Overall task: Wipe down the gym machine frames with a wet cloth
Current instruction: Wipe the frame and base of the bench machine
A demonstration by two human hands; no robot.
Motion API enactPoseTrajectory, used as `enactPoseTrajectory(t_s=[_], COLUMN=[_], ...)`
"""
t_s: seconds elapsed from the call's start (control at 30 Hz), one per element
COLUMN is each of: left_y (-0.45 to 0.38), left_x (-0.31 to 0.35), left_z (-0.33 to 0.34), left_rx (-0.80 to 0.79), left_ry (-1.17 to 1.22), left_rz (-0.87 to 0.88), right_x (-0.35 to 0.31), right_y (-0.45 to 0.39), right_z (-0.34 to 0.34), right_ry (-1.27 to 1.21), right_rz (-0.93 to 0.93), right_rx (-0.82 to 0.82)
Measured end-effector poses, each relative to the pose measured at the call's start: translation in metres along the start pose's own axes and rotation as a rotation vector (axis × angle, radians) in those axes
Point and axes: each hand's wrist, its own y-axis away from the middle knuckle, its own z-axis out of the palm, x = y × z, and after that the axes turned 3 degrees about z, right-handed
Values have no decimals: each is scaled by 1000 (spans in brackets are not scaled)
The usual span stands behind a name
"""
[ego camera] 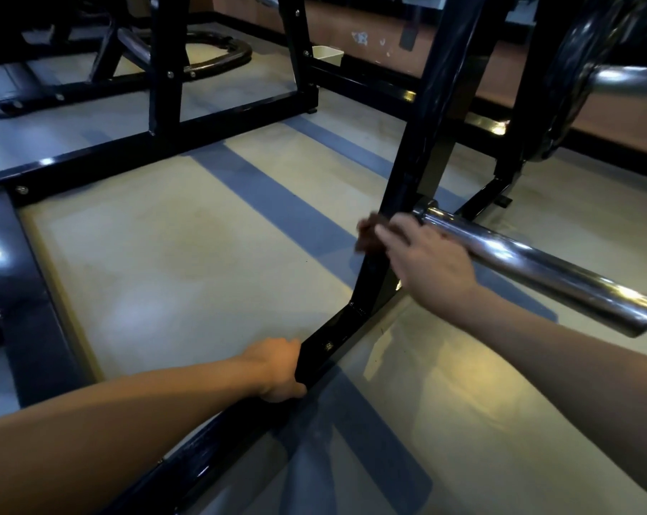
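A dark brown cloth (370, 232), bunched and motion-blurred, presses against the slanted upright post of the glossy black steel machine frame (407, 169), just beside the post's chrome peg, above the frame's floor rail.

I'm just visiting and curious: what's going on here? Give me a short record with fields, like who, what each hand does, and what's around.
setting: gym floor with black machine frames
left hand: grips the low frame bar near the floor
right hand: holds a dark cloth against the slanted upright
cloth detail: blurred, mostly hidden by fingers
nearby: chrome peg sticking out from the upright, beside the right hand
background: white bin by the wall
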Motion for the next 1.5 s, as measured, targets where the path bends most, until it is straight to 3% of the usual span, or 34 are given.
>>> enactPoseTrajectory(t_s=[0.1, 0.17, 0.27, 0.33, 0.4, 0.53, 0.6, 0.7, 0.77, 0.87, 0.97, 1.0, 1.03, 1.17, 1.27, 1.33, 1.43, 1.5], left_y=[0, 0, 1, 1, 0, -1, -2, -3, -3, -2, -1, -1, -1, -1, -1, 0, 1, 1], left_x=[1, 1, 0, 0, 0, 0, 0, 1, 1, 2, 2, 2, 2, 0, 1, 1, 2, 3], left_z=[-1, -2, 0, 0, 0, 1, 1, 1, 2, 1, 1, 1, 1, 0, -1, -1, 0, 1], left_rx=[-4, 0, -3, -1, -1, -10, -5, 1, 5, 0, 2, -2, -5, -3, -3, -6, -11, -12], left_ry=[4, 5, 11, 1, 0, 2, -3, 9, 5, -9, -9, -6, -6, 18, 5, -3, 0, 1], left_rz=[-2, 3, 13, 16, 5, -8, -8, -4, 0, -17, -15, -15, -14, -3, 10, 7, 2, -3], right_x=[-9, -1, 15, 18, 7, -9, -1, 11, 12, 0, -14, -16, -16, -7, -1, -7, -24, -27], right_y=[10, -5, -28, -28, -13, 20, 11, -14, -19, -2, 26, 29, 24, -15, -20, -7, 13, 11], right_z=[11, -2, -28, -30, -19, 18, 14, -8, -11, 10, 37, 38, 35, 5, 4, 17, 36, 32], right_ry=[78, 59, -57, -83, -43, 12, -2, -73, -62, -40, -37, -30, -34, -69, -69, -11, 59, 46], right_rz=[-153, -74, 189, 253, 161, -202, -183, 57, 126, -30, -271, -285, -256, 38, 77, -36, -324, -309], right_rx=[-195, -59, 244, 273, 155, -247, -156, 125, 181, 51, -305, -354, -318, 107, 194, 79, -341, -365])
